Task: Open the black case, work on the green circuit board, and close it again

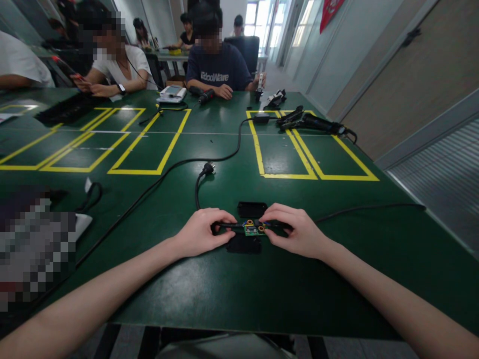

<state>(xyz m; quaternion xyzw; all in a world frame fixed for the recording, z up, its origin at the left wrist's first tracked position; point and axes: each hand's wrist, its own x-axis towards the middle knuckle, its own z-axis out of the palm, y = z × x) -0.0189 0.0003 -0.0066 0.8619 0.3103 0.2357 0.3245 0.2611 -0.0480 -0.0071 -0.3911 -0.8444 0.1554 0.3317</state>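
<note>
Between my two hands is a small green circuit board (251, 230) with copper-coloured ring coils and several thin coloured wires. My left hand (204, 230) curls its thumb and fingers round the black cable (229, 225) at the board's left end. At the opposite end, the thumb and fingertips of my right hand (299, 230) pinch the board's edge, and a second black cable (359, 209) runs off to the right beneath that hand. One black plastic case half (252, 208) lies just behind the board. The other case half (243, 245) lies in front of it, partly shaded.
A mains plug (208, 168) on a black cord lies behind my left hand. A long black cable (179, 162) crosses the green table (209, 289). Black tool-like items (310, 121) lie at the back right. Across the table sit people, one beside a cordless drill (205, 95).
</note>
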